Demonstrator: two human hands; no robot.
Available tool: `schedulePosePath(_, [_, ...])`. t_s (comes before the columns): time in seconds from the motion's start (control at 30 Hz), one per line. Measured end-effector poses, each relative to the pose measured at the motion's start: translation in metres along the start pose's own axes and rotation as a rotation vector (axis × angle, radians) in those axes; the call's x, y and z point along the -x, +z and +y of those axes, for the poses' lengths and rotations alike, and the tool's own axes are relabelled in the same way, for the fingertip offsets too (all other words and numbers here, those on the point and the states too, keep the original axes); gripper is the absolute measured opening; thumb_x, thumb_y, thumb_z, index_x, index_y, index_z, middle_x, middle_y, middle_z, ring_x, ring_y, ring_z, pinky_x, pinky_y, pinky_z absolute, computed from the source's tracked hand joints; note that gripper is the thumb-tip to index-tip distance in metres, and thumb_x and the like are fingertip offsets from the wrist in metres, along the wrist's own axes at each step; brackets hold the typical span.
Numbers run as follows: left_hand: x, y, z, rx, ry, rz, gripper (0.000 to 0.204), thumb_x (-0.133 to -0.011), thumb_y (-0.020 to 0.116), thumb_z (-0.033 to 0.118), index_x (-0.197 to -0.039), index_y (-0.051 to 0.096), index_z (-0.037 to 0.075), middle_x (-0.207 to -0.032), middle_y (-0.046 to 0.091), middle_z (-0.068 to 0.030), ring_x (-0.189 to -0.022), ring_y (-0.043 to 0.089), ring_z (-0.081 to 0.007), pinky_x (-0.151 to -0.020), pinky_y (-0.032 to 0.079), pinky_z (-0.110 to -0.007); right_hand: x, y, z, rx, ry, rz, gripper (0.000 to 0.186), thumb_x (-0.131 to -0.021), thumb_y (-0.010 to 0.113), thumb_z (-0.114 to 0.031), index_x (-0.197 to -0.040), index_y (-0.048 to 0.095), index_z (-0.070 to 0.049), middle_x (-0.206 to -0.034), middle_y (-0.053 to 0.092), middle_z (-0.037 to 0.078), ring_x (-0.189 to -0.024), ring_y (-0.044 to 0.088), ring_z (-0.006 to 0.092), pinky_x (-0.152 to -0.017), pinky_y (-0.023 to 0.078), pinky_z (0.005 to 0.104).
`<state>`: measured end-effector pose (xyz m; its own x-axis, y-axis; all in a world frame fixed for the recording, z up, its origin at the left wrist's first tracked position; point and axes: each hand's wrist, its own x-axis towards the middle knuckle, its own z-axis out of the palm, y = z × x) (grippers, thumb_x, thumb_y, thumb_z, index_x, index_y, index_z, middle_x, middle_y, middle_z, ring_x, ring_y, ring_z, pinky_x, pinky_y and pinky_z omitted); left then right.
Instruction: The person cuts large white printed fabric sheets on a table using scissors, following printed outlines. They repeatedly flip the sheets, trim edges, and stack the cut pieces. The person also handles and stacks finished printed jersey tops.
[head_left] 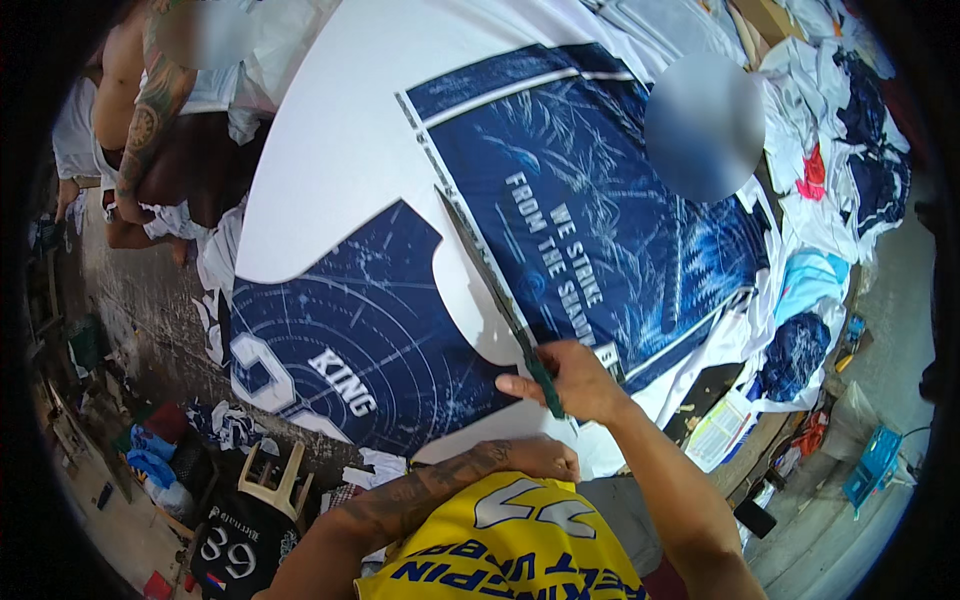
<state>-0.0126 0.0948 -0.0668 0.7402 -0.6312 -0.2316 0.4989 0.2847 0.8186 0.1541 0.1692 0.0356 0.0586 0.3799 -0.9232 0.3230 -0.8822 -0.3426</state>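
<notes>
Fingers of my right hand (572, 380) are curled around the green handle of the scissors (497, 297), thumb stretched out to the left along the sheet's edge. My left hand (545, 457) lies lower, just below the sheet's near edge and above my yellow shirt (510, 550); its fingers are tucked out of sight, so I cannot tell whether they are spread or pinching the fabric.

Around me, a co-worker's arm (150, 110) hangs at the far left, beyond the table's curved edge. Heaps of printed cloth (840, 160) crowd the right side, and a plastic stool (272, 478) stands on the floor at lower left. Nothing lies on the sheet ahead of the blades.

My scissors sit on the white sheet (340, 140) in the narrow white strip between two navy panels: the numbered panel (350, 340) on the left and the lettered panel (600, 220) on the right. Their long axis runs diagonally, handle near me at lower right, tip pointing up and left, away from me, close along the lettered panel's left border.

Beyond the tip the white strip widens into open sheet. To the left, the numbered panel's curved neckline comes near the blades.
</notes>
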Motion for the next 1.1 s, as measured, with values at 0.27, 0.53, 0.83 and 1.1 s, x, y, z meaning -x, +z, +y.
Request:
schedulePosePath(0.27, [0.000, -0.022, 0.013, 0.096, -0.043, -0.192, 0.055, -0.105, 0.063, 0.053, -0.134, 0.072, 0.007, -0.125, 0.077, -0.0131, -0.113, 0.073, -0.0280, -0.099, 0.054, -0.039, -0.032, -0.029, -0.079, -0.039, -0.075, 0.021, 0.081, -0.079, 0.081, -0.080, -0.085, 0.074, 0.001, -0.082, 0.074, 0.017, -0.081, 0.074, 0.0323, -0.079, 0.056, 0.0426])
schedulePosePath(0.53, [0.181, -0.111, 0.117, -0.304, 0.049, 1.202, 0.023, -0.094, 0.071, 0.020, -0.086, 0.073, -0.002, -0.078, 0.071, -0.0201, -0.075, 0.074, -0.0300, -0.072, 0.056, -0.043, -0.078, -0.048, -0.137, -0.149, -0.233, 0.111, 0.083, -0.076, 0.078, -0.086, -0.075, 0.074, -0.003, -0.073, 0.073, 0.014, -0.073, 0.074, 0.0256, -0.072, 0.058, 0.0385])
schedulePosePath(0.83, [0.167, -0.049, 0.014, -1.221, -0.330, 1.359, 0.074, -0.095, 0.068, 0.028, -0.162, 0.045, 0.007, -0.176, 0.029, -0.0193, -0.163, 0.022, -0.0452, -0.129, 0.013, -0.070, -0.070, -0.054, -0.145, -0.230, -0.523, 0.140, 0.062, -0.089, 0.081, -0.062, -0.072, 0.074, -0.004, -0.056, 0.063, 0.009, -0.046, 0.059, 0.0190, -0.049, 0.048, 0.0349])
schedulePosePath(1.1, [0.156, -0.130, 0.090, -1.102, -0.192, 1.813, 0.068, -0.103, 0.071, 0.029, -0.158, 0.047, -0.001, -0.145, 0.063, -0.0299, -0.128, 0.064, -0.0477, -0.110, 0.050, -0.051, 0.163, 0.042, 0.267, -0.218, -0.071, 1.185, 0.050, -0.086, 0.091, -0.042, -0.079, 0.066, 0.001, -0.066, 0.061, 0.010, -0.062, 0.056, 0.0260, -0.064, 0.046, 0.0424])
